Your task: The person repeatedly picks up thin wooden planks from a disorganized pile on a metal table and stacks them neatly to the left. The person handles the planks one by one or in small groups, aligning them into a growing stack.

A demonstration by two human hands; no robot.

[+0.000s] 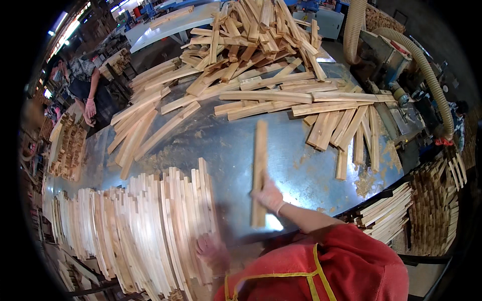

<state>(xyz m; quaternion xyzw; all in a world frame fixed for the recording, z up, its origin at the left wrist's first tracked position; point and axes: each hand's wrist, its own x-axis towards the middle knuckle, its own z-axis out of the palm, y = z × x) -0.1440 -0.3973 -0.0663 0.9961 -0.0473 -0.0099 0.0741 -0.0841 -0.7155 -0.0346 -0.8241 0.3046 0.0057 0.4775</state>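
My right hand (269,196), in what looks like a pale glove, is closed around the lower part of a wooden strip (260,150). That strip points away from me over the shiny metal table (231,170). To its left, my left hand (212,252) is at the right end of a long row of wooden strips (145,215), against or very near the last ones. Motion smears its fingers, so their grip is unclear. The strips in the row stand closely side by side, with their far ends uneven.
A large heap of loose strips (251,45) covers the table's far side. More strips (346,125) lie at the right, beside a machine with a ribbed hose (432,75). Stacked strips (432,210) stand at the lower right. Another person (83,83) stands at the far left.
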